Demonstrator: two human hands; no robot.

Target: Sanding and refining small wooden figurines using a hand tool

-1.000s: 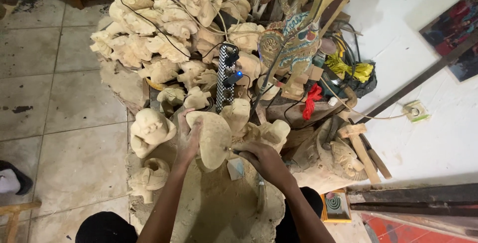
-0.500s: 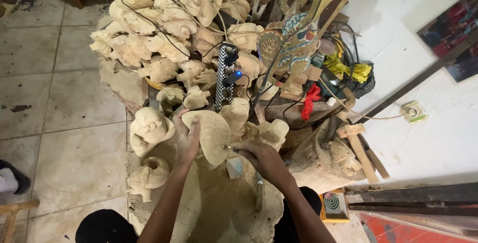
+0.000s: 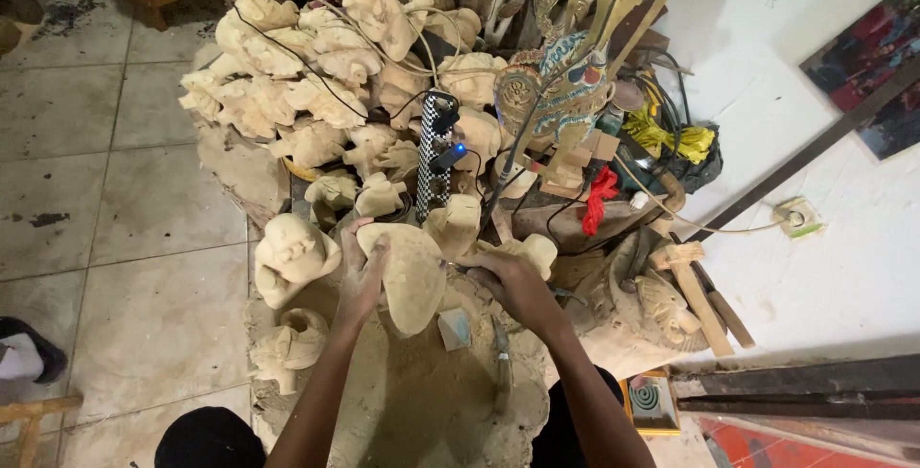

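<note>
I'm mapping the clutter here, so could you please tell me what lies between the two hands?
In the head view, the pale, rounded unpainted wooden carving fills that stretch: the left hand grips its left edge, and the right hand sits at its right side.

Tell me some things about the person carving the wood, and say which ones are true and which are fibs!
1. The left hand holds a pale wooden carving. True.
2. The right hand rests flat on the tiled floor. False: it is up against the carving's edge.
3. A checkered power strip lies among the carvings. True.
4. The wooden mallet is in the left hand. False: it lies apart, to the right.
</note>
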